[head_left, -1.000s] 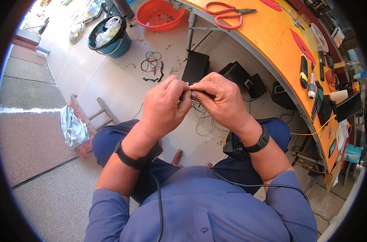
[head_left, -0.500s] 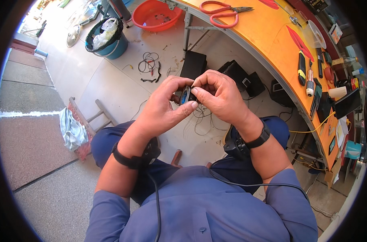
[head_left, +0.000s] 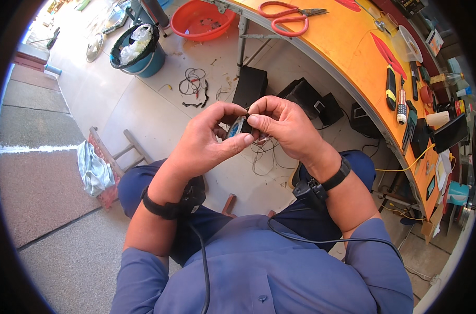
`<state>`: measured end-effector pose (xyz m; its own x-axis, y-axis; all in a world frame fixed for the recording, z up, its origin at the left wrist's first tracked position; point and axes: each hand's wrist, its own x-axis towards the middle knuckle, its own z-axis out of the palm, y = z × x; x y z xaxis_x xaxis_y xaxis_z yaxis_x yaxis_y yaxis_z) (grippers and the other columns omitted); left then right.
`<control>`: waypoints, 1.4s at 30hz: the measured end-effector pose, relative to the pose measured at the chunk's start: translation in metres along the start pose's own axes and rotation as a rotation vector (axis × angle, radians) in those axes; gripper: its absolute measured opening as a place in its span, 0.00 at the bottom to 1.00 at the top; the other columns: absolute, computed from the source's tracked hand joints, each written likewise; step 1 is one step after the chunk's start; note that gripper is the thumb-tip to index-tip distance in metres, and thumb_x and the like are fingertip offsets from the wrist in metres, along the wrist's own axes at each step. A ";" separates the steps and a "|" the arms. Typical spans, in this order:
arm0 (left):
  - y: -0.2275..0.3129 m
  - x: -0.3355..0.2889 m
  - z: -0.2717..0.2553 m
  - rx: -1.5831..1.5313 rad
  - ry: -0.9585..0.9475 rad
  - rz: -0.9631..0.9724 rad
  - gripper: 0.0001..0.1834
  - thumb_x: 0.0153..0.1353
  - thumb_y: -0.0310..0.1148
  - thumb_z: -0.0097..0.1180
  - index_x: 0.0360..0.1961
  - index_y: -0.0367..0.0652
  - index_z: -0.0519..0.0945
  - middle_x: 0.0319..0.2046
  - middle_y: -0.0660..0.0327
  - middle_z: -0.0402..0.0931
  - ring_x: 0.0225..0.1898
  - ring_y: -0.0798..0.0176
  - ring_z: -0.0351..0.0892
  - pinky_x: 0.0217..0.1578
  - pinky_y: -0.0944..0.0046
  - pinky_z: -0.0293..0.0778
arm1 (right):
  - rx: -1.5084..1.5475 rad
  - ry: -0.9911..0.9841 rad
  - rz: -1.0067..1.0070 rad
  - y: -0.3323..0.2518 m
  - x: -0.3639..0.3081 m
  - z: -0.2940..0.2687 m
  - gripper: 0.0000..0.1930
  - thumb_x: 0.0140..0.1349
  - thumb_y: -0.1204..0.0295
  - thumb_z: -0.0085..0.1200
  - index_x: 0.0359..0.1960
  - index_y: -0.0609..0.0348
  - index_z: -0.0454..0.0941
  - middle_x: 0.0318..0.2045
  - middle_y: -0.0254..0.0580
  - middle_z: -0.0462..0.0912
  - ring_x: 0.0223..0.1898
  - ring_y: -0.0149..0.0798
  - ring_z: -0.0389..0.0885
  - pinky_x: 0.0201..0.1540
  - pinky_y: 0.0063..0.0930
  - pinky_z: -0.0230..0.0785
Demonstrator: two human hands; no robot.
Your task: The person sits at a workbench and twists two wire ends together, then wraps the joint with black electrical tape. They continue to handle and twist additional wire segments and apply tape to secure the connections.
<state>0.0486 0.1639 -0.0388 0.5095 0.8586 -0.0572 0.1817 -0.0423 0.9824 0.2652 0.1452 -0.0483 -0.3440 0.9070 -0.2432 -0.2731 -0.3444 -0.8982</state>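
Observation:
Between my two hands, over my lap, is a small round dark part with a silvery rim and a patch of blue (head_left: 236, 127). Its exact kind is too small to make out. My left hand (head_left: 213, 135) grips it by the edge, thumb below and fingers above. From the other side, the thumb and forefinger of my right hand (head_left: 286, 125) pinch its black end. My fingertips hide much of the part. Thin wires (head_left: 263, 159) show on the floor below the hands.
An orange table (head_left: 348, 47) curves along the right, bearing red-handled scissors (head_left: 292, 22), a screwdriver (head_left: 402, 107) and other tools. Black boxes (head_left: 250, 86) stand beneath its edge. A lined blue bucket (head_left: 144, 62), a red basin (head_left: 204, 23) and a cloth-draped stool (head_left: 94, 167) are around me.
The held part has tilted slightly and moved a little left and down. My left hand shifted slightly with it, and my right fingers still pinch its black end.

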 end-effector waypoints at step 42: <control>-0.002 0.005 -0.007 -0.475 -0.072 -0.354 0.12 0.75 0.39 0.52 0.44 0.40 0.77 0.34 0.63 0.81 0.32 0.70 0.83 0.25 0.73 0.76 | -0.117 -0.068 -0.086 -0.006 -0.010 -0.002 0.24 0.58 0.68 0.69 0.53 0.66 0.76 0.41 0.37 0.82 0.43 0.27 0.81 0.49 0.25 0.77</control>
<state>0.0452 0.1718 -0.0400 0.5457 0.7412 -0.3909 -0.0373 0.4875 0.8723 0.2721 0.1389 -0.0417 -0.3846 0.9120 -0.1422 -0.1987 -0.2323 -0.9521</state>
